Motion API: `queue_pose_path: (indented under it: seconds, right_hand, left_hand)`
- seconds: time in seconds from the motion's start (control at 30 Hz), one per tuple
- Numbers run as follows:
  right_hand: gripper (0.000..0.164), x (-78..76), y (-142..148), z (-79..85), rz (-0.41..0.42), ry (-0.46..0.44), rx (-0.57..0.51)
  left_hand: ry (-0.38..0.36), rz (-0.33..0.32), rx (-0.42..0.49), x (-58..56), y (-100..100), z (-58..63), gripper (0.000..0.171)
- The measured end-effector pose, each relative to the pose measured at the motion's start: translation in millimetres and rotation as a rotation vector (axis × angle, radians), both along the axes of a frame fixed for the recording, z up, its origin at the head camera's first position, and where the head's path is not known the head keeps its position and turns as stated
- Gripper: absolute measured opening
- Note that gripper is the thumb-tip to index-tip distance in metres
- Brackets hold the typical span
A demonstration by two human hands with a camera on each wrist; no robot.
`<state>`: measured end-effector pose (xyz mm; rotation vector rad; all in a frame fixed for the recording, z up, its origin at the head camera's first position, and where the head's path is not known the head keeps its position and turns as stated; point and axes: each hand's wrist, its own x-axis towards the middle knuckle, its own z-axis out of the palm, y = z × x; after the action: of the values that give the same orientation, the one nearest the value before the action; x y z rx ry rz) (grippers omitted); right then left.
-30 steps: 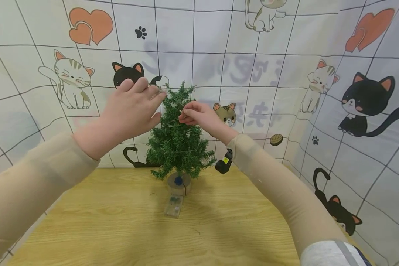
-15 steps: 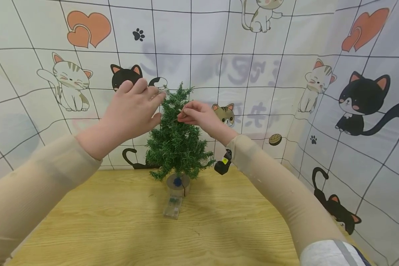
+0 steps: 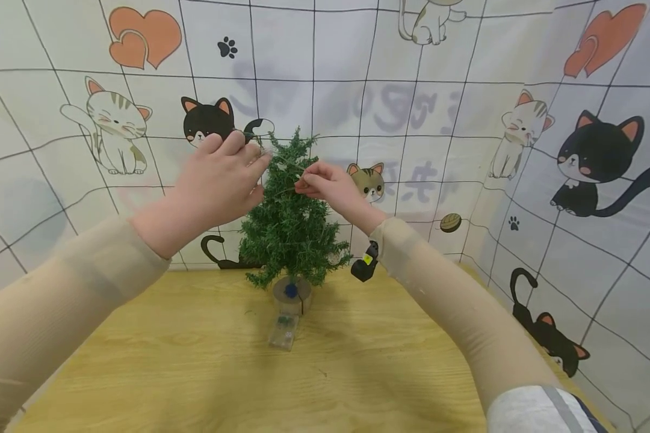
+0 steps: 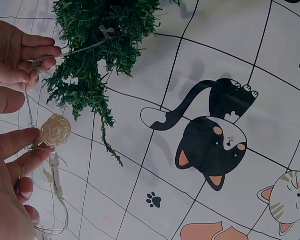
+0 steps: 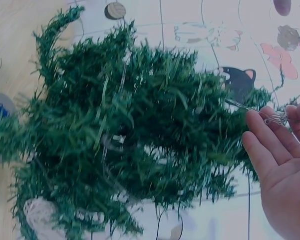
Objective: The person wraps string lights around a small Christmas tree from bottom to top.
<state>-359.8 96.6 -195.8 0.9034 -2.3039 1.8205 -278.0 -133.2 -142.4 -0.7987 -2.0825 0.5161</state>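
Observation:
A small green artificial Christmas tree stands on the table, both hands at its upper part. In the left wrist view, my left hand holds a string light by a pale woven ball, its fingertips at the ball's base. Loops of clear wire and a clear slim piece hang at that hand. My right hand pinches the wire between thumb and fingers, with a small tangle at the fingertips. From there the wire runs into the branches. Another pale woven ball sits low in the tree.
A round wooden base with a blue piece on it supports the tree. A clear flat box lies in front on the wooden table. Cat-printed cloth hangs close behind and to the right.
The head view has tilted slightly. My left hand has sunk a little against the tree and the right has shifted slightly right; a strand now shows between them. Both keep their hold.

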Motion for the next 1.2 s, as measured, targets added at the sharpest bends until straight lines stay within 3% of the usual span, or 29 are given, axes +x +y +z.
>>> queue_pose_path:
  seconds: [0.2,0.33,0.6,0.87,1.0,1.2]
  right_hand:
    - [0.018,-3.3,12.5,-4.8,-0.029,0.021,0.017]
    - [0.019,-4.5,21.0,-11.9,-0.054,0.035,0.079]
    - [0.024,-7.9,31.8,-26.2,-0.095,0.07,0.214]
    - [0.031,-12.3,36.6,-38.5,-0.098,0.106,0.34]
    - [0.031,-14.1,38.0,-41.6,-0.115,0.103,0.325]
    - [0.024,-16.8,36.0,-45.0,-0.167,0.079,0.278]
  left_hand:
    - [-0.049,0.028,-0.041,-2.5,7.6,-4.5,0.053]
    - [-0.05,0.008,-0.048,-5.4,14.2,-6.0,0.047]
    - [0.011,-0.062,-0.054,-11.8,26.1,-10.5,0.02]
    - [-0.038,-0.085,-0.082,-19.2,34.3,-13.8,0.013]
    - [-0.073,-0.074,-0.129,-21.6,37.0,-9.8,0.014]
    - [-0.206,-0.037,-0.195,-21.5,43.9,10.1,0.027]
